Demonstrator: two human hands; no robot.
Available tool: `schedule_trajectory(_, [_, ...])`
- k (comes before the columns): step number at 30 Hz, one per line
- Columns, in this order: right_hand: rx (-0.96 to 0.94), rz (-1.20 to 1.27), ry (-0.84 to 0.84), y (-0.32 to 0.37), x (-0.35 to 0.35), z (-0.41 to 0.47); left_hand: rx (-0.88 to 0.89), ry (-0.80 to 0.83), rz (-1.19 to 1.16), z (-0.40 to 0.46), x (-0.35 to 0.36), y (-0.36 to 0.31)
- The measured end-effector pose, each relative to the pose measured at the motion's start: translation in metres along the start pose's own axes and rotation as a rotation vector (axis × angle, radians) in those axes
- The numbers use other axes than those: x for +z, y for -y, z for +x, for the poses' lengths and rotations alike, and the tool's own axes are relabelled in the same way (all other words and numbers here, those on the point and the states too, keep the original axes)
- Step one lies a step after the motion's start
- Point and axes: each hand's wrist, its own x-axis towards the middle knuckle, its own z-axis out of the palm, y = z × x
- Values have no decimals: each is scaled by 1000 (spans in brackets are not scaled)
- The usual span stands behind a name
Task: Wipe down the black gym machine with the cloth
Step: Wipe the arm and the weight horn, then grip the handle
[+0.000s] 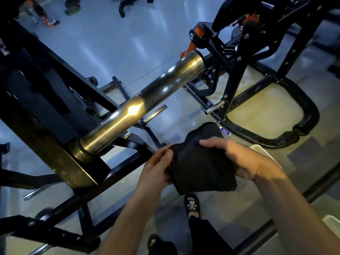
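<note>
Both hands pinch the black cloth (200, 162) off the machine, L hand (158, 170) at its left edge, R hand (237, 159) on top; nearest uncleaned part, probably the steel sleeve (139, 107), runs up-right, closer to L.

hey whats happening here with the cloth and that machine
A person stands over a black gym machine and holds a black cloth in both hands. The left hand pinches its left edge and the right hand grips its top right. The cloth is up in the air, not touching the frame or the shiny steel sleeve, so no wiping is under way at this moment.
</note>
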Motion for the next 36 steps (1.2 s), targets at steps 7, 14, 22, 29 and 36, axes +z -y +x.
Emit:
schedule_trajectory(7, [25,37,76,-5,9,10,20,-210,-188,10,2,6])
schedule_trajectory(14, [-154,-85,-83,-24,-1,26,109,-139,-5,5,-19,4])
schedule_trajectory(22, [-612,-742,-120,-29,7,27,189,9,631,11,-41,-4])
schedule_trajectory(29, [-656,-1266,-285,-15,10,21,337,-122,1226,1,-41,-15])
schedule_trajectory(36, [-662,-1042,-26,-13,-7,29,464,-58,1377,-4,-47,-25])
